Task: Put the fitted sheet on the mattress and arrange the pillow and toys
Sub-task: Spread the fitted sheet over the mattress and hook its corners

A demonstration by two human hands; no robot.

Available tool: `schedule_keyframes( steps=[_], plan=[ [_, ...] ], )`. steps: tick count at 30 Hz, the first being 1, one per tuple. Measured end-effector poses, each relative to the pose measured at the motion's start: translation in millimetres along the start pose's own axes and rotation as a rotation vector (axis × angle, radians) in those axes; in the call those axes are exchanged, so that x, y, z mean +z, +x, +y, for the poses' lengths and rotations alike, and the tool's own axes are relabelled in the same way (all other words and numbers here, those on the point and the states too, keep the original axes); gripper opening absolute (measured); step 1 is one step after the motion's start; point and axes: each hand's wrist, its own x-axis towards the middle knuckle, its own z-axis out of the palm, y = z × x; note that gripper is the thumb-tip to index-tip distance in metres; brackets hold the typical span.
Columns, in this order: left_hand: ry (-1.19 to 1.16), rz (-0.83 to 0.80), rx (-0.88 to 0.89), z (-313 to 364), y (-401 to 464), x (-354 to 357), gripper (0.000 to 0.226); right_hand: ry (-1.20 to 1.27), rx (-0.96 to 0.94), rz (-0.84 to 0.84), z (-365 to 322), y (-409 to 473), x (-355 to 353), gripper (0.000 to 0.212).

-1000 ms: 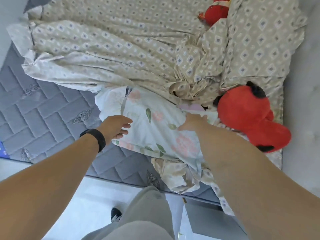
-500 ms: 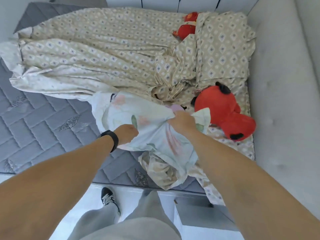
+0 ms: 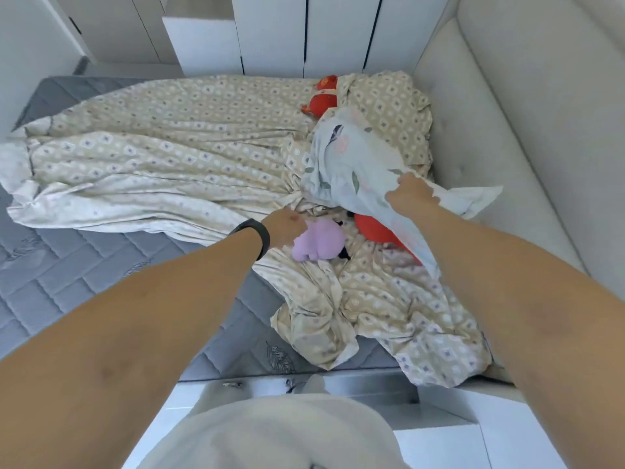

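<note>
The beige diamond-patterned fitted sheet lies bunched across the far and right parts of the grey quilted mattress. My right hand is shut on the floral pillow, holding it up over the sheet near the padded side. Under the pillow's hanging edge a big red plush toy shows only in part. A purple plush toy lies on the sheet, and my left hand, with a black wristband, has its fingers curled on the toy's left edge. A second red toy sits at the far end.
A cream upholstered bed side runs along the right. White wardrobe doors stand beyond the far end of the bed. My leg in beige trousers is against the bed's near edge, over white floor.
The pillow has gone up and to the far right in my right hand. My left hand has let go of it and now sits at the purple toy, which the pillow had covered.
</note>
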Motion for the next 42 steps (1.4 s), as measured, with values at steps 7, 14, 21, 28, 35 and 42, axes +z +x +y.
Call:
schedule_keyframes(
  steps=[7,14,21,28,35,42],
  plan=[
    [0.023,-0.043,-0.105,-39.1,-11.3,-7.3,0.027,-0.223,-0.251,-0.452,-29.0,-30.3,90.6,0.027],
    [-0.116,-0.023,-0.172,-81.6,-2.6,-29.3,0.028,-0.405,-0.437,-0.588,-85.8,-9.9,167.4,0.033],
    [-0.205,-0.016,-0.257,-118.2,30.5,-40.1,0.021,-0.537,-0.410,-0.577,-110.5,30.8,205.8,0.028],
    [-0.040,-0.051,-0.252,-156.9,122.6,-31.6,0.022,-0.616,-0.471,-0.311,-124.4,58.5,257.4,0.026],
    [0.111,-0.005,-0.166,-156.3,201.2,-18.1,0.031,-0.942,-0.794,-0.344,-101.2,108.4,353.8,0.030],
    [0.340,-0.256,-0.171,-181.1,208.2,16.9,0.027,-0.994,-0.902,-0.686,-44.6,168.6,366.7,0.027]
  ],
)
